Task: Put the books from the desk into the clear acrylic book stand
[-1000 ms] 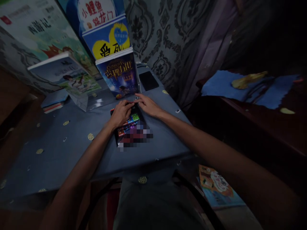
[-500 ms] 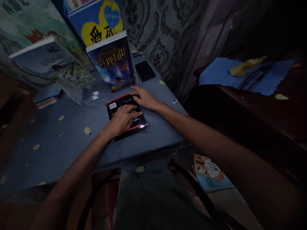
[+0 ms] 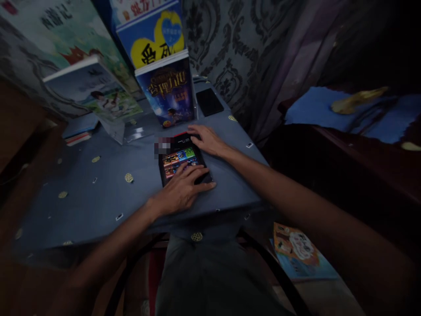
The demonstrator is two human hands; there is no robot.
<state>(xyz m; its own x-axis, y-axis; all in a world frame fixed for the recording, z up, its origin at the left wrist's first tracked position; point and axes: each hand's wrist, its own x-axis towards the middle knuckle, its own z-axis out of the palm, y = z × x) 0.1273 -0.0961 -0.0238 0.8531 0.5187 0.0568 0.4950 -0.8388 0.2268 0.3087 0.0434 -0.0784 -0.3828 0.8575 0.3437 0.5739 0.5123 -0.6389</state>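
Observation:
A dark book (image 3: 181, 141) with small coloured pictures on its upturned cover lies flat on the table. My left hand (image 3: 184, 186) rests over its lower part, fingers spread across the cover and thumb stretched towards the right; the near edge is hidden beneath it. At the book's far right corner is my right hand (image 3: 208, 139), palm down with fingers extended, touching the edge without wrapping around it. Just beyond the book, a purple-blue book (image 3: 171, 94) stands propped upright in front of a blue and yellow book (image 3: 144, 41).
A phone (image 3: 209, 102) lies right of the standing books. At the left, a landscape-covered book (image 3: 105, 94) leans on a clear stand (image 3: 126, 134), near a small book stack (image 3: 80, 131). A blue cloth (image 3: 309, 109) covers furniture at right; books (image 3: 299, 250) lie low at right.
My left hand has slid down the cover towards the near edge, uncovering the coloured pictures. My right hand stays at the far right corner. The camera view has shifted slightly.

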